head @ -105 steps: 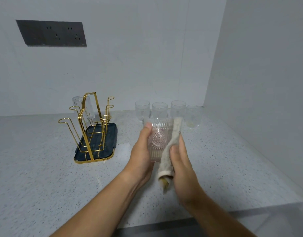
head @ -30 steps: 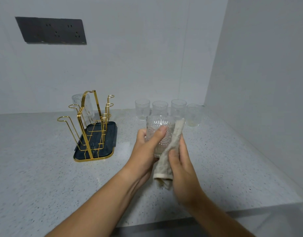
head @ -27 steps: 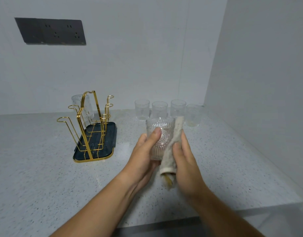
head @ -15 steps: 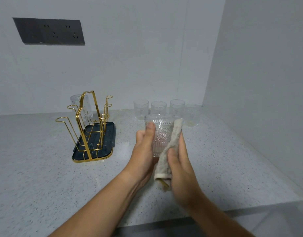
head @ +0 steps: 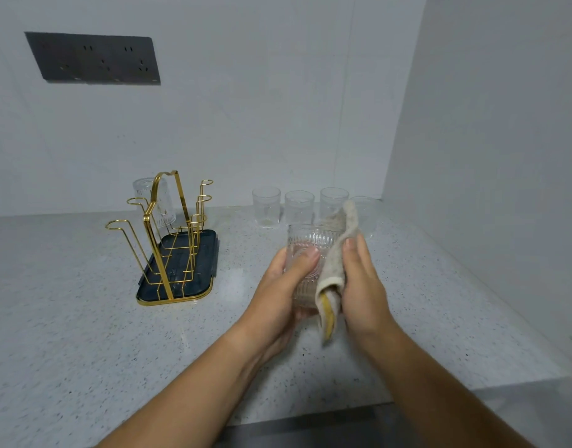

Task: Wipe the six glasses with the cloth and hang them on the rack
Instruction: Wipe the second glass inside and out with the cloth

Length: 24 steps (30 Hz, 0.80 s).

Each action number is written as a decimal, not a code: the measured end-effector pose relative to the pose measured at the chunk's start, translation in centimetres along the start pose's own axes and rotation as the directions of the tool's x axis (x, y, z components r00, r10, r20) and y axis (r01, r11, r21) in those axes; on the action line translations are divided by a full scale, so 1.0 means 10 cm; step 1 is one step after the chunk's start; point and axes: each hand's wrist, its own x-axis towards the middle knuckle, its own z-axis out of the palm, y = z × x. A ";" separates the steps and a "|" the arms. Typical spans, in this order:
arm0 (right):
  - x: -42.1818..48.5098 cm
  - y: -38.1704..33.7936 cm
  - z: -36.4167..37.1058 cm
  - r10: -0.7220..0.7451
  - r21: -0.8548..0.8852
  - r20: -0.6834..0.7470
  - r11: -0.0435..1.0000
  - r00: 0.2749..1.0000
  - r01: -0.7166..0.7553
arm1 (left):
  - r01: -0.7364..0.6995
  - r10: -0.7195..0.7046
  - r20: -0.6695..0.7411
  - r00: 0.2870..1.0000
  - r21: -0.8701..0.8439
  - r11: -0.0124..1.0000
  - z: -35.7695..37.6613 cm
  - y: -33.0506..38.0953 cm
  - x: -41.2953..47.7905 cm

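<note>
My left hand (head: 283, 286) grips a ribbed clear glass (head: 307, 244) upright above the counter, thumb across its front. My right hand (head: 364, 286) presses a beige cloth (head: 334, 263) with straight fingers against the glass's right side; the cloth's yellow-edged end hangs below. A gold wire rack (head: 168, 234) on a dark tray stands to the left, with one glass (head: 157, 202) hung upside down at its back. Several more clear glasses (head: 299, 206) stand in a row by the back wall; the rightmost is partly hidden by the cloth.
The speckled grey counter (head: 68, 318) meets a white wall at the back and another on the right. A dark socket panel (head: 94, 58) is on the back wall. The counter's front edge runs along the bottom.
The cloth has slid up the glass's right side, its top now above the rim. My left thumb has shifted across the front of the glass as the glass turned.
</note>
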 end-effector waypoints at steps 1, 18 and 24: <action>0.02 -0.04 -0.02 -0.002 0.010 -0.013 1.000 1.000 0.002 | 0.015 -0.014 0.028 1.000 -0.022 1.000 -0.02 0.01 0.00; 0.21 -0.45 -0.29 -0.104 -0.328 0.155 0.933 0.982 0.150 | 0.140 -0.114 0.114 0.987 -0.259 0.956 -0.26 -0.05 -0.04; 0.09 -0.46 -0.49 0.008 -0.379 0.488 0.902 0.873 0.204 | 0.147 -0.112 0.133 0.985 -0.295 0.944 -0.37 0.06 -0.05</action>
